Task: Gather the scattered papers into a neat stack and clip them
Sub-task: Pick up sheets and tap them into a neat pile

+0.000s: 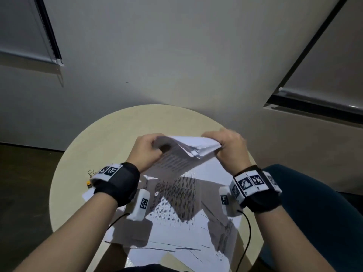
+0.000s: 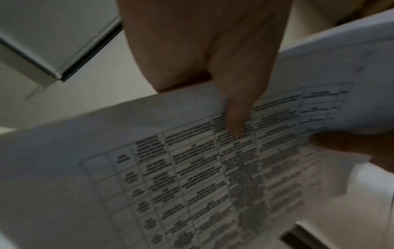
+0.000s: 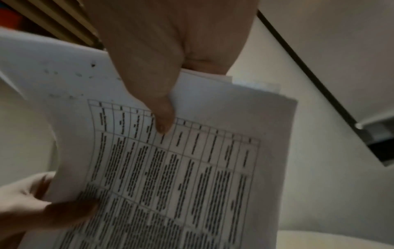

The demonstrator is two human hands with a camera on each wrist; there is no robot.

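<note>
A bundle of printed papers point(image 1: 182, 156) hangs above the round table, held by both hands. My left hand point(image 1: 149, 152) grips its left edge, thumb on the printed table of the front sheet point(image 2: 192, 168). My right hand point(image 1: 229, 148) grips the right edge, thumb pressed on the front sheet point(image 3: 181, 168); the sheets' edges are uneven there. More loose papers point(image 1: 176, 216) lie scattered on the table below, overlapping at angles. A binder clip point(image 1: 90, 173) with wire handles lies at the table's left edge, partly hidden by my left wrist band.
The round beige table point(image 1: 94, 138) stands against a pale wall. A dark teal chair point(image 1: 314, 213) is at the right. Cables run from both wrist cameras across the loose sheets. Window blinds hang at the upper left and right.
</note>
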